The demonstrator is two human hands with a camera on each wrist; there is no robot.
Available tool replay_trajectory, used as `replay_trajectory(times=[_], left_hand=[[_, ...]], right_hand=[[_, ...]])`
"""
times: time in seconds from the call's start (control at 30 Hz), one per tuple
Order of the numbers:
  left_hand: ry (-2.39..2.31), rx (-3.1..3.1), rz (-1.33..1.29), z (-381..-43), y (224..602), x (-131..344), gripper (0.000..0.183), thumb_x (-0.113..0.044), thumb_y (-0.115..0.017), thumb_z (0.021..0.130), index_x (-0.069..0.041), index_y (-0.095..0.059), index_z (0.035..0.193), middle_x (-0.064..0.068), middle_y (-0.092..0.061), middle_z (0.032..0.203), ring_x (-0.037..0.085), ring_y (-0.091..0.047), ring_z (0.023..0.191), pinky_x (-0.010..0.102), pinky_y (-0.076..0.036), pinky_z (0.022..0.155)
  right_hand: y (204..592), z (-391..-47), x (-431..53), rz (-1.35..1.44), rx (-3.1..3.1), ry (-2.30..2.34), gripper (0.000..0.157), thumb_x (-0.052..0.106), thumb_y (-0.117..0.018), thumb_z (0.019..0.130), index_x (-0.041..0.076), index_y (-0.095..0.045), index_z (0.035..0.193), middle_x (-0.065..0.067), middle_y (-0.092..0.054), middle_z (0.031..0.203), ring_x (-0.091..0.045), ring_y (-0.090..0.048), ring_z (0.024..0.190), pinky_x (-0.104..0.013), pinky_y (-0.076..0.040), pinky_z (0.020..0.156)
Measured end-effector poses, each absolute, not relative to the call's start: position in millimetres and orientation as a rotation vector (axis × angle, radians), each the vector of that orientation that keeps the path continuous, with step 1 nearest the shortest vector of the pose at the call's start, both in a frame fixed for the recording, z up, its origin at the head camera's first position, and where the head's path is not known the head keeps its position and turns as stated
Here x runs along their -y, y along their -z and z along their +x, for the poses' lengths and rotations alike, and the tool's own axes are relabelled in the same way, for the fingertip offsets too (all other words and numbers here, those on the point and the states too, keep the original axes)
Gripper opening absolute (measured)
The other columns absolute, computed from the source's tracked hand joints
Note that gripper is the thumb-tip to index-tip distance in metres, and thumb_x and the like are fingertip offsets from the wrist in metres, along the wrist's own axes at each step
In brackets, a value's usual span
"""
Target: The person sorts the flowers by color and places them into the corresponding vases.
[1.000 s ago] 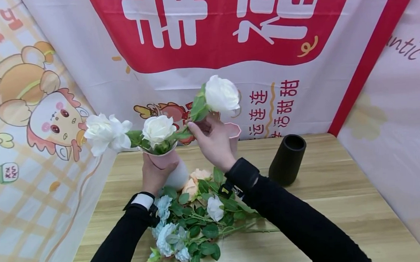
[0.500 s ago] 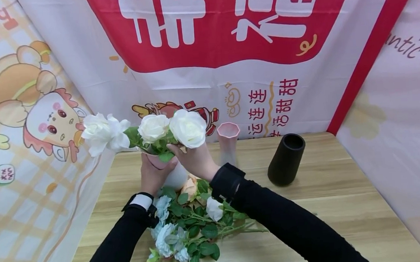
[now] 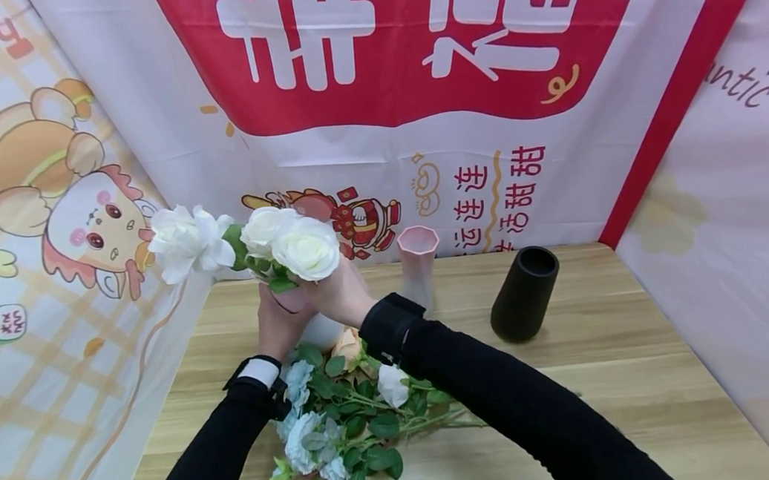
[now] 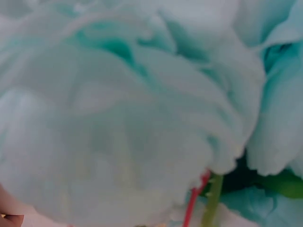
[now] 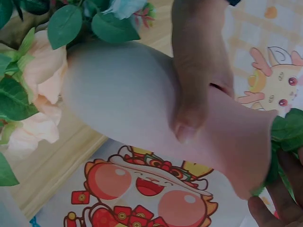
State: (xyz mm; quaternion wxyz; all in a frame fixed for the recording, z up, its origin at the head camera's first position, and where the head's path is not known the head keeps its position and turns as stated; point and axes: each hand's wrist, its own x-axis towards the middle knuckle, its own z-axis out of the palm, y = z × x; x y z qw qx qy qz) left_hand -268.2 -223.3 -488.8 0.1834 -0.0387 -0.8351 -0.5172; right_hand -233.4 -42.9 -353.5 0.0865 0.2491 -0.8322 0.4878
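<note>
My left hand [image 3: 278, 320] grips the neck of a pink-and-white vase [image 5: 123, 90], its thumb across the pink part in the right wrist view. At the vase's mouth, my right hand [image 3: 341, 291] holds a white rose [image 3: 306, 249] by its leafy stem. The bloom hides most of those fingers in the head view; in the right wrist view some fingertips [image 5: 258, 210] show beside green leaves at the rim. Another white rose [image 3: 262, 228] and a fuller white flower [image 3: 190, 242] lean left out of the vase. Pale blue petals [image 4: 123, 109] fill the left wrist view.
Blue flowers [image 3: 301, 443], peach flowers [image 5: 45, 71] and a small white bloom [image 3: 392, 384] lie with green leaves on the wooden table [image 3: 622, 379]. A slim pink vase [image 3: 419, 275] stands behind, and a black vase [image 3: 525, 297] to the right. Printed cloths surround the table.
My right hand has brought the white rose left and down to the vase's mouth, beside the other white rose. The left hand stays on the vase.
</note>
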Motion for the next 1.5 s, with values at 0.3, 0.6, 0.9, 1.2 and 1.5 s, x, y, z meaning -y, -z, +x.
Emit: replay_trajectory(times=[0.3, 0.6, 0.9, 1.2, 1.5], left_hand=[[1.495, 2.293, -0.162, -269.2, 491.8, 223.0, 0.102, -0.032, -0.088, 0.073, -0.023, -0.025, 0.152, 0.009, -0.044, 0.145, 0.027, -0.045, 0.128, 0.05, -0.039, 0.099], [1.483, 2.306, -0.129, -267.6, 491.9, 221.3, 0.104, -0.041, -0.088, 0.072, -0.021, -0.023, 0.15, 0.01, -0.043, 0.143, 0.028, -0.046, 0.127, 0.052, -0.04, 0.099], [1.481, 2.366, -0.057, -265.0, 486.1, 217.9, 0.108, -0.049, -0.086, 0.072, -0.016, -0.02, 0.15, 0.012, -0.039, 0.145, 0.028, -0.043, 0.129, 0.052, -0.038, 0.102], [1.449, 2.348, -0.069, -272.3, 485.5, 225.0, 0.108, -0.05, -0.086, 0.07, -0.013, -0.022, 0.149, 0.012, -0.042, 0.142, 0.029, -0.046, 0.125, 0.051, -0.04, 0.1], [1.53, 2.337, -0.049, -268.7, 482.5, 217.5, 0.107, -0.045, -0.088, 0.07, -0.016, -0.021, 0.15, 0.01, -0.042, 0.144, 0.025, -0.045, 0.126, 0.048, -0.039, 0.101]], right_hand=[[375.9, -241.5, 45.1, 0.754, 2.334, -1.637, 0.059, 0.011, -0.072, 0.09, 0.012, -0.043, 0.142, -0.007, -0.051, 0.132, -0.014, -0.05, 0.119, -0.03, -0.04, 0.101], [407.5, -232.0, 26.7, 0.858, 2.295, -1.41, 0.071, 0.01, -0.082, 0.082, 0.006, -0.044, 0.141, -0.009, -0.04, 0.145, -0.023, -0.033, 0.134, -0.04, -0.027, 0.111], [411.1, -207.6, -21.4, 0.829, 2.618, -1.317, 0.028, 0.012, -0.076, 0.087, 0.003, -0.069, 0.112, -0.013, -0.057, 0.128, -0.026, -0.051, 0.121, -0.04, -0.041, 0.101], [410.6, -211.4, -68.3, 1.09, 2.809, -0.925, 0.009, 0.015, -0.075, 0.088, 0.009, -0.073, 0.094, 0.0, -0.067, 0.095, -0.016, -0.062, 0.091, -0.029, -0.051, 0.08], [430.6, -196.0, -114.2, 1.201, 2.973, -0.821, 0.021, 0.013, -0.075, 0.085, 0.017, -0.065, 0.068, 0.013, -0.053, 0.06, -0.002, -0.048, 0.054, -0.024, -0.044, 0.053]])
